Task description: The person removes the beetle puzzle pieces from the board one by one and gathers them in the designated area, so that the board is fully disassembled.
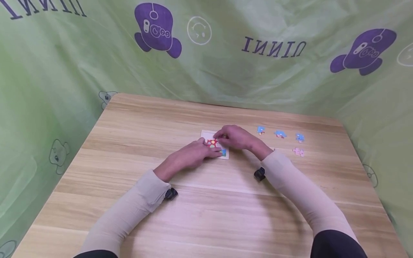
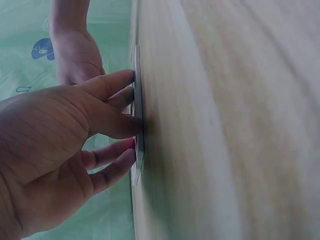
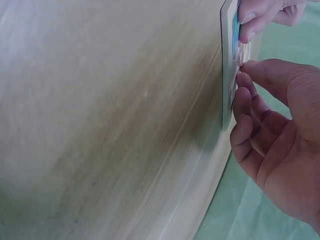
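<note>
A small white-bordered puzzle board (image 1: 226,156) lies flat on the table, a red dotted piece (image 1: 212,143) and a blue-green piece (image 1: 224,152) showing in it. My left hand (image 1: 195,153) reaches over it from the left. In the left wrist view its spread fingers (image 2: 122,162) rest on the board's face, edge-on there. From the right, my right hand (image 1: 237,138) bends over the board's upper part. Its thumb and curled forefinger pinch a puzzle piece (image 3: 241,66) against the board in the right wrist view; the fingertips hide most of it.
Right of the board lie loose pieces: three blue ones (image 1: 261,130), (image 1: 280,134), (image 1: 299,137) in a row, and a pink one (image 1: 298,152) below. The wooden table (image 1: 213,215) backs onto a green printed curtain (image 1: 219,75).
</note>
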A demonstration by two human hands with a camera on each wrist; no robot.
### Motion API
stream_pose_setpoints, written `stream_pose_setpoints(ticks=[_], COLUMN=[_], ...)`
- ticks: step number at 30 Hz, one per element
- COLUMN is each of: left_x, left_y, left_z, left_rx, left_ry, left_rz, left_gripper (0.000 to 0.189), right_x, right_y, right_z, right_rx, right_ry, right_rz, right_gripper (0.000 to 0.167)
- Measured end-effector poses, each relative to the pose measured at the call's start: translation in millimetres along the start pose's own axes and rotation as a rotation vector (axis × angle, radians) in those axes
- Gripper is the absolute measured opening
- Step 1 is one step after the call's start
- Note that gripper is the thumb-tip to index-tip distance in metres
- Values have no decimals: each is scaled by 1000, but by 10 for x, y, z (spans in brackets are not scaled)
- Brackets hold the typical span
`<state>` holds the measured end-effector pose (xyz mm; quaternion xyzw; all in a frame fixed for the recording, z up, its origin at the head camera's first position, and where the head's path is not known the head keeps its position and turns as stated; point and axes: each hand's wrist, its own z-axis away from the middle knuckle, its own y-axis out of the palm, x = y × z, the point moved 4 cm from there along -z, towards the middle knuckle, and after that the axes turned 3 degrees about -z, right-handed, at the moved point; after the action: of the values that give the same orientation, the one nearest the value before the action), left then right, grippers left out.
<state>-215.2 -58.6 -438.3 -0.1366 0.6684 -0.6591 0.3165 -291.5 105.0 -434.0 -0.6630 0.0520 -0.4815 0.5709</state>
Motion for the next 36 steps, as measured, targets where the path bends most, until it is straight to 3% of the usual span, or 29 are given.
stream_pose_setpoints(ticks=[8,17,36], left_x=[-4,-1,-21], left_y=[-9,-25,-25], left_z=[-10,-17,-9], left_rx=[-4,-9,-31], left_ry=[24,40,50], left_rz=[-5,-2,-18], left_gripper=[63,51,52], right_x=[24,38,97], right_y=[14,28,-94], right_z=[6,-19,-13], right_rx=[-32,-90,-127], right_ry=[-2,61,55], right_rz=[-46,-129,-169], right_gripper=[23,13,3])
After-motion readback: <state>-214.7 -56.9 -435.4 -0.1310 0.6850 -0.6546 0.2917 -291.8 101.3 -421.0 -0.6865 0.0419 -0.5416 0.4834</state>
